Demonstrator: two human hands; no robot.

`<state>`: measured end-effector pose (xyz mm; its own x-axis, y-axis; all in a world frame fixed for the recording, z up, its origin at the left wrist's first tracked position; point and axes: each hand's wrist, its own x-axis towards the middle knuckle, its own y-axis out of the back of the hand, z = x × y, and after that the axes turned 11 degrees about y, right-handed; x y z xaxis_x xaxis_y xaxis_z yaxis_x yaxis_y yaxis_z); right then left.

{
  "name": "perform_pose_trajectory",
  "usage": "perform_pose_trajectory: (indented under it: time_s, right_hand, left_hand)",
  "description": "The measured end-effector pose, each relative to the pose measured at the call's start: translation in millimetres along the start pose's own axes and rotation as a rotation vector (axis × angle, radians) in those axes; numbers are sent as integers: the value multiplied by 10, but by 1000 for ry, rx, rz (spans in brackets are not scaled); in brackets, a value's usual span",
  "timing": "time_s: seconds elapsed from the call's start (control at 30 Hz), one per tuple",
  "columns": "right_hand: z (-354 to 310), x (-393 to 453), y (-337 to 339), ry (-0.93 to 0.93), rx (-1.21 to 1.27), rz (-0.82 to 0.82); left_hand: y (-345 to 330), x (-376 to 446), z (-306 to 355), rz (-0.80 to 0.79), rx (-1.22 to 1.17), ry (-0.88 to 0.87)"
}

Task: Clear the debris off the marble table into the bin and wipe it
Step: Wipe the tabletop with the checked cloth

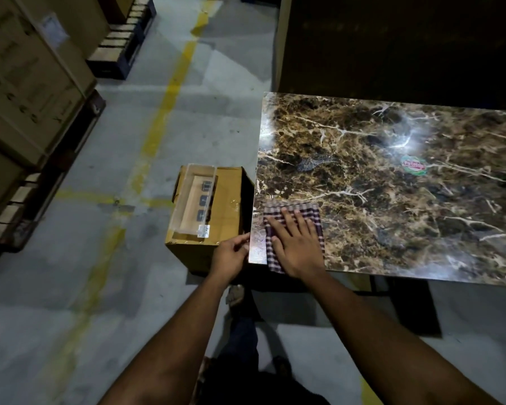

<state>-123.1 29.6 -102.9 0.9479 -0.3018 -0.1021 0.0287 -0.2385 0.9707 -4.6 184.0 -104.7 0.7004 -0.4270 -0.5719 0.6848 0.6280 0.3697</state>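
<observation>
Cloth (292,229) seemingly under flat right hand (297,247)

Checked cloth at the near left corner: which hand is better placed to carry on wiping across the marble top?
Right. The right hand lies flat on the checked cloth on the marble table. The left hand sits at the table's corner edge beside the cardboard box, off the cloth.

Counter (392,200): glossy brown marble top with white veining, glare patch toward its far side. Checked purple-and-white cloth (304,213) lies flat at the counter's near-left corner. Cardboard box bin (231,197), open-topped, sits on the floor just beside the counter's left edge.
</observation>
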Motion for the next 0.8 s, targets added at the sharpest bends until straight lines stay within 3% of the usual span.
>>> perform_pose_trajectory:
  time_s: [0.1,0.23,0.33,0.43,0.53,0.67,0.8]
  right_hand:
    - [-197,115,-1,-88,34,5]
    - [-509,60,-86,91,20,-24]
    - [-212,-285,-92,84,10,-7]
    - [270,-368,8,-77,16,39]
    - [343,-59,86,-185,34,30]
    - [85,-62,23,-44,8,-10]
    - [439,-307,43,-45,9,39]
  left_hand:
    - [-18,-39,57,32,55,-2]
    - [7,-71,106,100,278,-75]
    - [-22,-101,134,160,311,-88]
    - [-143,-145,157,190,264,-114]
    - [-207,-152,211,234,442,-216]
    - [-290,-99,395,241,720,-334]
    - [-412,-3,595,216,813,-392]
